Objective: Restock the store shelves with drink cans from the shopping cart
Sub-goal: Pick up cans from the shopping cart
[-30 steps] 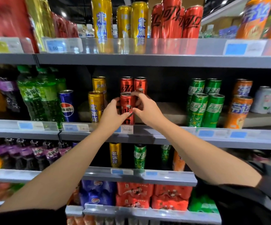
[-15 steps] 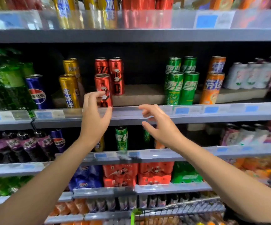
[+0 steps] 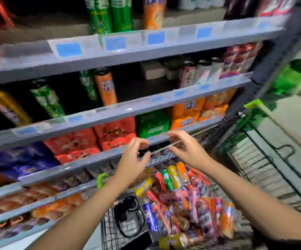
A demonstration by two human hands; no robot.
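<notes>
The wire shopping cart (image 3: pixel 166 157) stands below me against the shelves, filled with several loose drink cans (image 3: pixel 187 201) in red, orange, yellow, green and blue. My left hand (image 3: pixel 133 159) hovers over the cart's far rim with its fingers loosely curled and nothing in it. My right hand (image 3: pixel 187 150) hangs beside it, also empty, with relaxed fingers. Green cans (image 3: pixel 110 13) and an orange can (image 3: pixel 153 13) stand on the shelf (image 3: pixel 146 51) above. The picture is blurred by motion.
Lower shelves hold an orange can (image 3: pixel 106 89), red multipacks (image 3: pixel 115 134), a green pack (image 3: pixel 152 123) and orange packs (image 3: pixel 187 112). A black pouch with a cord (image 3: pixel 128 219) lies in the cart's near left part. A second green-handled cart (image 3: pixel 265 150) stands to the right.
My view has swung down from the middle shelf to the cart. Both hands let go of the red can on the shelf and dropped, empty, to above the cart's cans.
</notes>
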